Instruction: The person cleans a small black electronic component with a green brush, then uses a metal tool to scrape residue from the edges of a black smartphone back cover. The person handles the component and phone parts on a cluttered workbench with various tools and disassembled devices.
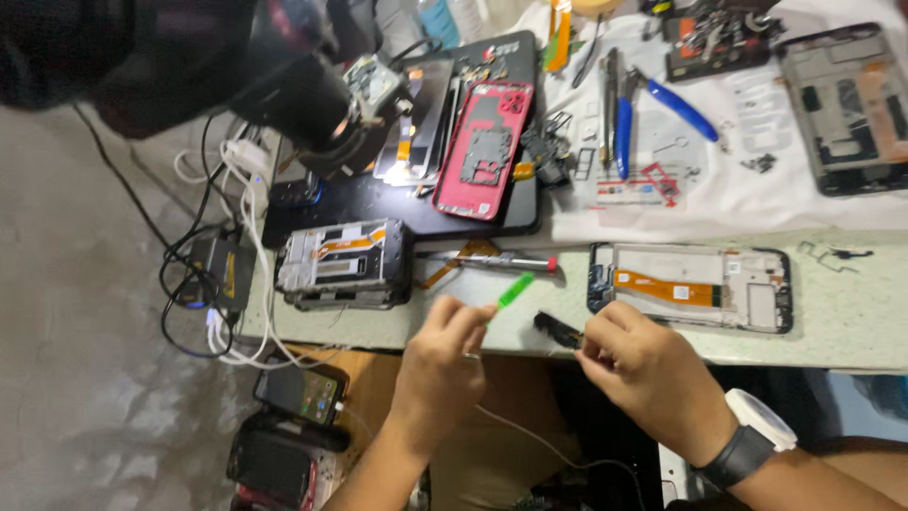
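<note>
1. Green plastic tool: the left hand has its grip closed on the tool's lower end, fingertips pinched together, and the tool tilts up toward the silver screwdriver.
2. Right hand: its grip is pinched on a small dark part, held at the bench edge just below the open phone frame. A dark wristband with a white watch sits on that wrist.
3. Open phone frame, the landmark: it lies flat on the pale bench, an orange flex strip across its inside. Both hands work just below its left end, near each other but apart.
4. Left of the frame lies the silver screwdriver with a red tip, and further left a stack of grey phone frames.
5. Above and left of the frame rests a red phone back on a dark mat.
6. Above the frame, blue-handled pliers lie on a white cloth.
7. Far left of the frame, white and black cables hang off the bench edge.
</note>
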